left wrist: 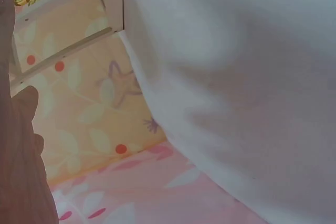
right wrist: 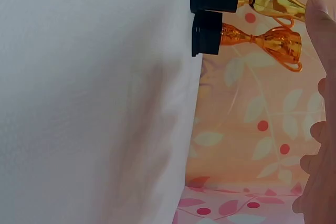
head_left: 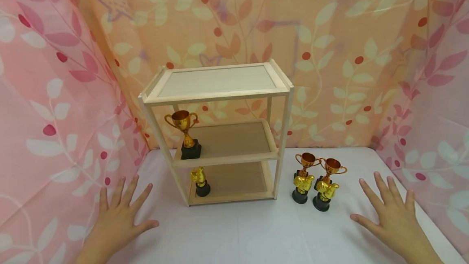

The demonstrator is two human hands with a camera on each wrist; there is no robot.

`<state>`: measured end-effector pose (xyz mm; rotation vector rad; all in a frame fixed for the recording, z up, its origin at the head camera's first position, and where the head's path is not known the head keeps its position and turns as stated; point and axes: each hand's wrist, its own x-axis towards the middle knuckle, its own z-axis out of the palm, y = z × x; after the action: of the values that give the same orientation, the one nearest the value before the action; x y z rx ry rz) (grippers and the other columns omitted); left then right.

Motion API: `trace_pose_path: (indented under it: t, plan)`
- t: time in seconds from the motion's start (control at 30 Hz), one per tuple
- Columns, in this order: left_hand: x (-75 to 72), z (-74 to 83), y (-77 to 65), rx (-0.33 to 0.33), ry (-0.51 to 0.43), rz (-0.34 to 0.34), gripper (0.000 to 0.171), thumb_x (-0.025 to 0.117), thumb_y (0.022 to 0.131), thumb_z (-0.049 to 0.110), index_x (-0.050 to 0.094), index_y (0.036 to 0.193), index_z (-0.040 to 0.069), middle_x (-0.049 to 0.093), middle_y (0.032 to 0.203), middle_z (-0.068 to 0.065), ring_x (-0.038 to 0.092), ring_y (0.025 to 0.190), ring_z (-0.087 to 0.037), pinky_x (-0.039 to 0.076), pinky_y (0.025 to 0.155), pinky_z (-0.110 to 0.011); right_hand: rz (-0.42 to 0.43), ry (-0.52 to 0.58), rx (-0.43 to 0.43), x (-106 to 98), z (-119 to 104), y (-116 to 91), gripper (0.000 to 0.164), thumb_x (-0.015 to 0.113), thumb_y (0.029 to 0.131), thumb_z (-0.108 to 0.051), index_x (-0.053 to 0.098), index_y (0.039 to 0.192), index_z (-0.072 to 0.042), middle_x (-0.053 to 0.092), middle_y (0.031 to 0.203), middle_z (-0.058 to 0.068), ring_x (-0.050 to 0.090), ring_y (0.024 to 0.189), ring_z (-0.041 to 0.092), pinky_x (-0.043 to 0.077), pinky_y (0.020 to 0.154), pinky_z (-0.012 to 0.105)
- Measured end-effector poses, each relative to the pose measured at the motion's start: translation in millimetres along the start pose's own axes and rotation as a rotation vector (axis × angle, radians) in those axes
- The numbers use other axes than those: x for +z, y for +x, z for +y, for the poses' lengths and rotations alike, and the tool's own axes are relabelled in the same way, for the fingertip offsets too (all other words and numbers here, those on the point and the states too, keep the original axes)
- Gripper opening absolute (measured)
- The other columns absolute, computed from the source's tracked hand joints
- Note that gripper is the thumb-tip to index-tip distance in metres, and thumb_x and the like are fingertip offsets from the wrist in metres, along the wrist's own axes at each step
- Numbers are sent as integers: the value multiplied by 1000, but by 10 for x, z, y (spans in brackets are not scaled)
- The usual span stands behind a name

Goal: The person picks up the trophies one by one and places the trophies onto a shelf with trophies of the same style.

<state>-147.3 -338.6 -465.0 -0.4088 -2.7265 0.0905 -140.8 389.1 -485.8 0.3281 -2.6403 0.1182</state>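
Observation:
My left hand (head_left: 116, 221) hovers over the white table left of a small wooden shelf (head_left: 225, 160), its fingers spread and holding nothing. To the right, my right hand (head_left: 393, 215) is also spread and holds nothing. Nearest to it stand two gold thumbs-up trophies (head_left: 325, 194) on round black bases. Just behind them are two gold cup trophies (head_left: 332, 166) with handles. On the shelf's middle tier, at the left, stands another gold cup trophy (head_left: 188, 133) on a square black base. Below it, a thumbs-up trophy (head_left: 201, 182) sits on the bottom tier.
The shelf's top tier (head_left: 220, 81) has a pale panel with raised side rails. White cloth (head_left: 256, 231) covers the table. Patterned curtains hang close around it: an orange one (head_left: 329, 52) behind and pink ones (head_left: 55, 93) at both sides.

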Motion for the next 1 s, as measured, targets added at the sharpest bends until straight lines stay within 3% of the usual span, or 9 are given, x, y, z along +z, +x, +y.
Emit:
trace_pose_path:
  t: [0.33,0.57,1.0]
  plan:
    - [-93,-7,65,-30,19,15,102,62,77,84,35,159,29,-4,173,-9,-17,157,-36,-18,114,-73,27,44,11,69,-24,-6,117,82,70,-65,24,164,-26,4,172,16,-10,158,38,-24,111,71]
    - [-144,-19,98,-48,4,14,104,63,78,83,29,162,31,1,173,-13,-17,157,-37,-20,114,-73,10,60,34,101,-51,-44,119,83,70,-64,21,164,-26,1,172,14,-8,157,43,-25,111,70]
    - [-273,-10,189,-89,-138,29,104,69,85,67,16,165,29,-6,172,-13,-17,156,-40,-22,112,-73,36,202,47,111,-130,-75,116,88,71,-52,26,163,-21,13,171,18,3,157,45,-21,114,69]
